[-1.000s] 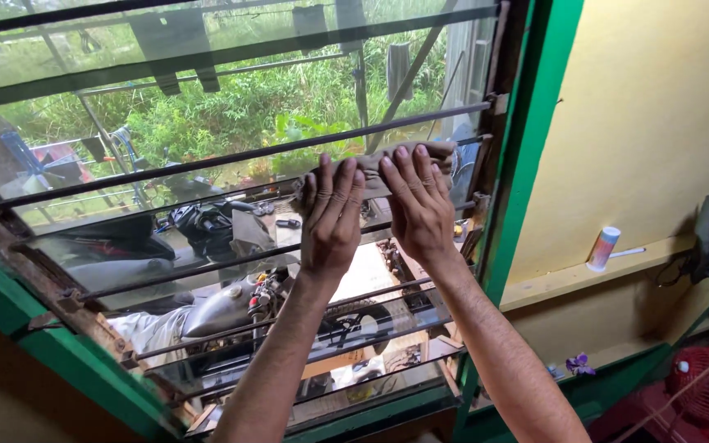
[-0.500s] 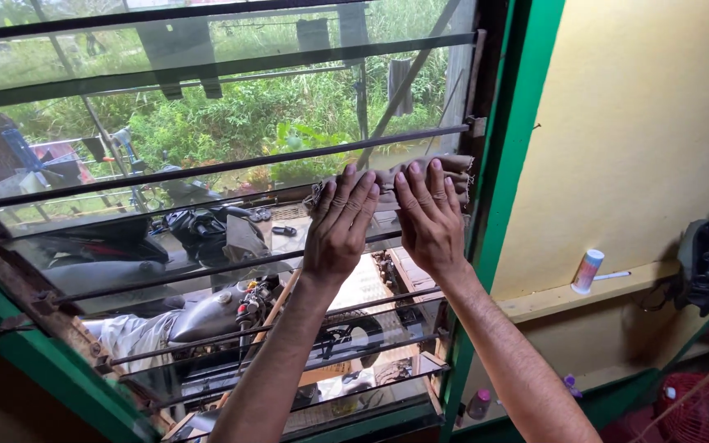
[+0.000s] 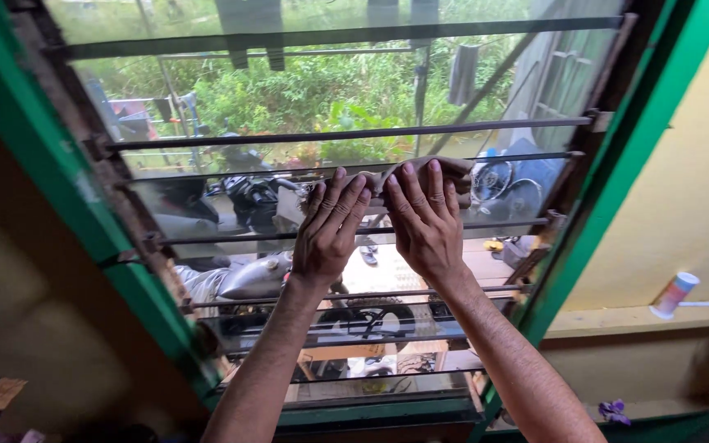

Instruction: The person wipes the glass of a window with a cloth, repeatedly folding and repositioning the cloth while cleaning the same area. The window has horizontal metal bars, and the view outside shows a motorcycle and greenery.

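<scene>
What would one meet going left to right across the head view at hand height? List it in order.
Green window frame → left hand → right hand, both pressed flat on a brownish cloth against a glass louvre → green right frame post → yellow wall → small cylindrical container on the ledge.

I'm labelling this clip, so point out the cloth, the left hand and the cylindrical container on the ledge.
cloth (image 3: 453, 168), head view, on the brown fold right of the fingertips.
left hand (image 3: 331, 230), head view, on the back of the hand.
cylindrical container (image 3: 674, 295), head view, on its white side, mid-length.
</scene>
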